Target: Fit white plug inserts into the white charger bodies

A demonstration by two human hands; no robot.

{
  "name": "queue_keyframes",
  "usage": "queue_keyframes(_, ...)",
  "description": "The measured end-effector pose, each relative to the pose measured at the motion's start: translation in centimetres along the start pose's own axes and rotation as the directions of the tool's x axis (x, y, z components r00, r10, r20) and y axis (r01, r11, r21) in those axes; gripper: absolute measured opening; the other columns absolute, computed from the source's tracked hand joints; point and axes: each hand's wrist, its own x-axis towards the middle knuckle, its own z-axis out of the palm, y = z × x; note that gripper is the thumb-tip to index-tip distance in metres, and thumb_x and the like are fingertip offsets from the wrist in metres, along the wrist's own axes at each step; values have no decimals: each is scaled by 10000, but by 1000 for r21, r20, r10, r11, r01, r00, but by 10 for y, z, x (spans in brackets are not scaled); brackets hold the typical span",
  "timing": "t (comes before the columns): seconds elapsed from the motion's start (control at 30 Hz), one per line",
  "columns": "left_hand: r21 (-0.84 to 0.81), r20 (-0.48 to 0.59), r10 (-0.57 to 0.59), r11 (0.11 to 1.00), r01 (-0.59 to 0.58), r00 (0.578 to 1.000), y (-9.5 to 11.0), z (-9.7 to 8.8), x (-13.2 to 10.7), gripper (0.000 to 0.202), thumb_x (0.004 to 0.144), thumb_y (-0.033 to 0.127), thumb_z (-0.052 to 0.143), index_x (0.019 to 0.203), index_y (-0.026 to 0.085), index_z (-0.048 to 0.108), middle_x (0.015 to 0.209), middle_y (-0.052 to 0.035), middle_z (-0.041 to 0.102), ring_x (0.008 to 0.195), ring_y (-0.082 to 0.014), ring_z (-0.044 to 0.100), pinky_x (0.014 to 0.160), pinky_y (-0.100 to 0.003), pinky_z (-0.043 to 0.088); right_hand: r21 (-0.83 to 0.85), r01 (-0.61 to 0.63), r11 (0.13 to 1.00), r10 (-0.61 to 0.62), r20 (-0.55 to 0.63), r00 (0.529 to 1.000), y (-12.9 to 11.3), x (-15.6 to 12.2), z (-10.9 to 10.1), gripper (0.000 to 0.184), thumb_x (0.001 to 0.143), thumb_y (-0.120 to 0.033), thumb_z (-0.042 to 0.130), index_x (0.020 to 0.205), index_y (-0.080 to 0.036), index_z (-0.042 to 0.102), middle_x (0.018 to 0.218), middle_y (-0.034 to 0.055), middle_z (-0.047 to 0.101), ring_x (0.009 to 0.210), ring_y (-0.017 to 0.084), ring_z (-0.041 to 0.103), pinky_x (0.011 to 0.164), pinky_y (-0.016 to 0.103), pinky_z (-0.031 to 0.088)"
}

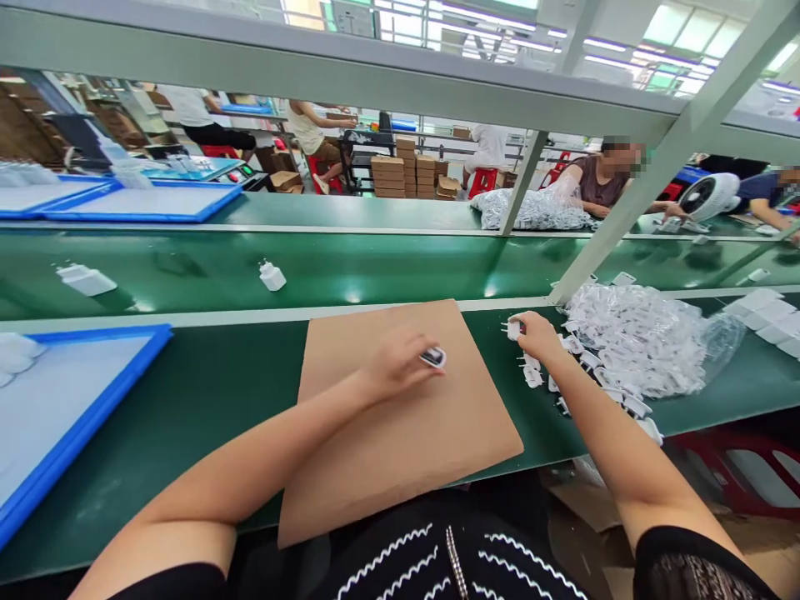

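My left hand (400, 364) is closed around a white plastic charger housing (433, 357), whose dark open end faces right. It hovers over a flat brown cardboard sheet (387, 442) on the green table. Off the sheet's right edge, my right hand (536, 333) pinches a white plug piece (513, 330) with two metal pins pointing left. Below that hand, loose white plug pieces (532, 373) lie on the table. A large heap of similar white plug pieces (643, 337) rests on clear plastic beyond my right forearm.
Blue-rimmed trays (93, 408) stand at the left and far left. White chargers (272, 276) lie on the green conveyor belt (387, 267) ahead. A slanted metal post (618, 208) rises by the heap. Across the belt, a person (603, 179) works beside a bag of parts (528, 208).
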Motion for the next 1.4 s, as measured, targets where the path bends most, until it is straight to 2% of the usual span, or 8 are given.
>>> queue_keyframes(0.13, 4, 101, -128, 992, 129, 987, 19, 45, -24, 415, 888, 581, 758, 1007, 193, 671, 935, -70, 710, 880, -234, 666, 785, -340, 508, 367, 56, 929, -107, 121, 987, -36, -16, 23, 428, 881, -383, 645, 1265, -198, 675, 1174, 117, 752, 961, 240, 737, 871, 396, 600)
queue_keyframes(0.23, -39, 138, -268, 960, 276, 953, 14, 65, -32, 410, 837, 523, 833, 997, 181, 673, 948, -74, 707, 909, -250, 669, 812, -359, 526, 799, -189, 571, -186, 350, 918, -59, -32, 38, 356, 857, -393, 695, 1149, -190, 719, 1151, 114, 772, 958, 228, 757, 845, 354, 634)
queue_keyframes(0.33, -206, 185, -318, 912, 354, 930, 10, 69, -36, 557, 752, 467, 909, 1153, 177, 654, 1086, -97, 705, 1034, -279, 663, 916, -397, 542, 855, -478, 200, -200, 513, 835, -70, -41, 52, 235, 838, -306, 679, 1022, -175, 743, 1084, 104, 794, 892, 199, 763, 828, 317, 654)
queue_keyframes(0.47, -469, 196, -362, 782, 411, 911, 8, 62, -38, 508, 809, 338, 825, 1234, 167, 605, 1124, -94, 689, 968, -221, 668, 855, -343, 556, 857, -509, 81, -147, 515, 845, -70, -45, 65, 226, 838, -248, 676, 1039, -177, 747, 1064, 78, 802, 911, 168, 766, 884, 271, 646)
queue_keyframes(0.6, -454, 180, -271, 830, 324, 946, 3, 59, -35, 209, 878, 314, 704, 1018, 168, 652, 946, -63, 675, 888, -208, 620, 820, -344, 515, 885, -449, 124, -159, 465, 871, -65, -51, 68, 306, 765, -265, 834, 1050, -229, 730, 1070, 39, 793, 988, 186, 763, 921, 303, 640)
queue_keyframes(0.7, -460, 186, -261, 829, 319, 947, 1, 60, -35, 289, 862, 357, 741, 1072, 174, 662, 976, -68, 682, 907, -219, 619, 844, -362, 513, 865, -463, 194, -171, 494, 852, -66, -56, 66, 466, 695, -328, 920, 1109, -270, 715, 1080, 18, 776, 974, 191, 756, 815, 296, 642)
queue_keyframes(1.07, -505, 207, -292, 786, 357, 934, 0, 59, -35, 230, 879, 344, 744, 1029, 172, 717, 1030, -96, 690, 942, -225, 640, 853, -366, 530, 875, -189, 446, -90, 254, 963, -85, -65, 66, 486, 523, -384, 1006, 817, -234, 649, 787, -25, 676, 651, 116, 594, 561, 238, 478)
queue_keyframes(1.4, -509, 218, -308, 774, 377, 926, 2, 58, -34, 212, 883, 355, 745, 1001, 178, 742, 1031, -93, 692, 935, -222, 656, 874, -366, 536, 829, -167, 534, -96, 256, 962, -96, -76, 62, 405, 645, -396, 932, 953, -221, 737, 740, -11, 673, 593, 119, 569, 516, 250, 459)
